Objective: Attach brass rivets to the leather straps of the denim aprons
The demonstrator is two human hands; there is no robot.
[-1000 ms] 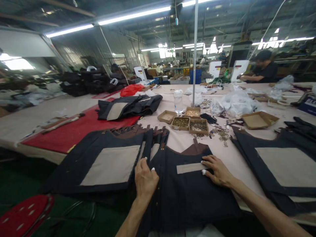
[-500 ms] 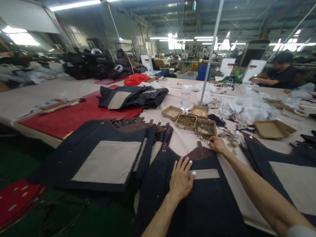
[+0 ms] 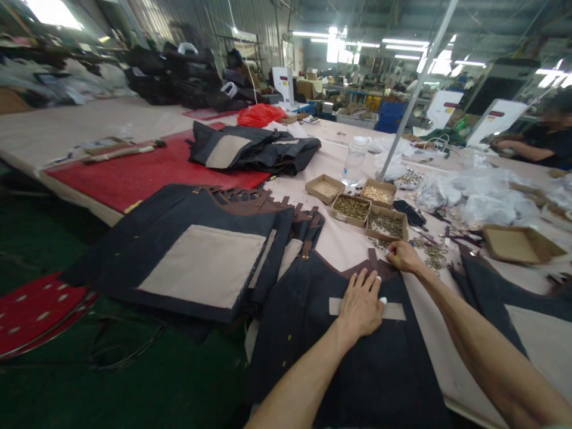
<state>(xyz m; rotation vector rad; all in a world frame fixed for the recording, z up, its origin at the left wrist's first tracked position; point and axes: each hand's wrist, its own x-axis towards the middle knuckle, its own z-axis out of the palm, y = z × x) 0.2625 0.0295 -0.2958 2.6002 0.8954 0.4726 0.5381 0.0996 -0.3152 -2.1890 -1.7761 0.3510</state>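
A dark apron piece (image 3: pixel 357 369) with brown trim and a beige strip (image 3: pixel 395 311) lies in front of me at the table's edge. My left hand (image 3: pixel 363 304) rests on it, fingers stretched over the strip, with white covers on some fingertips. At the apron's upper right corner my right hand (image 3: pixel 403 256) is closed in a pinch; whatever is between its fingertips is too small to make out. Just beyond it stand cardboard trays of small metal parts, the nearest one (image 3: pixel 386 224) holding dark bronze pieces. A brown tab (image 3: pixel 373 260) sticks up from the trim between my hands.
To the left lie stacked aprons (image 3: pixel 170 238) and a red mat (image 3: pixel 134 179) with folded dark fabric (image 3: pixel 254 149). A clear bottle (image 3: pixel 355 161), a slanted pole (image 3: pixel 417 89) and plastic bags (image 3: pixel 487 193) stand or lie beyond the trays. A person (image 3: pixel 545 140) is at far right.
My left hand has slid right across the apron onto the beige strip. My right hand has moved slightly toward the apron's corner, still pinched. The view has tilted and turned a little.
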